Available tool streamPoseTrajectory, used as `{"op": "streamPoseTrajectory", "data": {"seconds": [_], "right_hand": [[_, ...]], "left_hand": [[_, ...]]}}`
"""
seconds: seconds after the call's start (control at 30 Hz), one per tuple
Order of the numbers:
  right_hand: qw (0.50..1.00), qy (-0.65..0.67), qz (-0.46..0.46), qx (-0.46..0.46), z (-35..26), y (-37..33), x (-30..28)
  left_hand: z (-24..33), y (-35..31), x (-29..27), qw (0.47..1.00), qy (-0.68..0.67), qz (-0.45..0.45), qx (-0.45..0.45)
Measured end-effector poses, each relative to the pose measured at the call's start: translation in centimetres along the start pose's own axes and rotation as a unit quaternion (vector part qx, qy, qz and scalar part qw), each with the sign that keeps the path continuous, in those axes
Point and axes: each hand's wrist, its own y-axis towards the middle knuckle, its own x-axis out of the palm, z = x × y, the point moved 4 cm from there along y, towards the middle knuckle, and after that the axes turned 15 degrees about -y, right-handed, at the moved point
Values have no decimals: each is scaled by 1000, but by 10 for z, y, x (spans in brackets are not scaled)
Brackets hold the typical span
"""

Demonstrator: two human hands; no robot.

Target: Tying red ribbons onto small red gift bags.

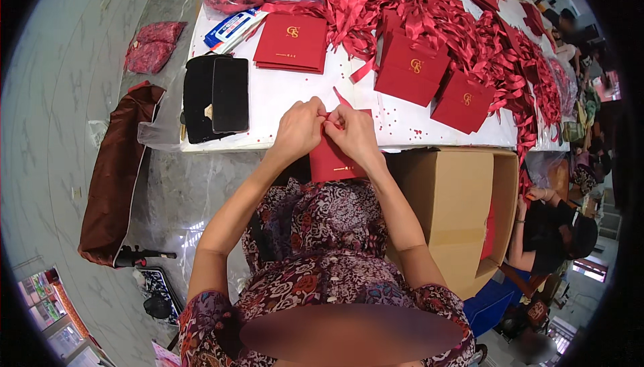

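Note:
At the table's near edge, my left hand and my right hand meet over a red paper gift bag. Both are closed, thumbs and fingertips pinched together on a red ribbon, whose loose end sticks up beyond my right fingers. The bag's lower part hangs past the edge toward my lap. My fingers hide its upper part and most of the ribbon they grip. Beyond my hands lies a pile of flat red bags with gold print.
Heaped red ribbons cover the table's far side, beside more red bags. A phone on a black pouch lies to the left, near a blue-white packet. A cardboard box stands at right; another person sits beyond it.

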Motion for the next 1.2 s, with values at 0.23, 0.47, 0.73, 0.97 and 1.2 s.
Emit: {"op": "streamPoseTrajectory", "data": {"seconds": [0.23, 0.47, 0.73, 0.97, 1.2], "right_hand": [[997, 47, -10, -60, -13, -3, -26], [991, -62, 0, -115, 9, 18, -29], [968, 176, -164, -77, 28, 32, -15], [954, 226, -193, -37, 26, 31, -13], [982, 170, -68, -34, 9, 37, -4]], "left_hand": [[-5, 2, -7, 999, 5, 16, -37], [20, -7, -3, 994, -22, 35, 99], [28, -9, -9, 980, -24, 33, 197], [24, -12, -11, 971, -40, 37, 231], [26, -2, -22, 976, -37, 60, 205]]}}
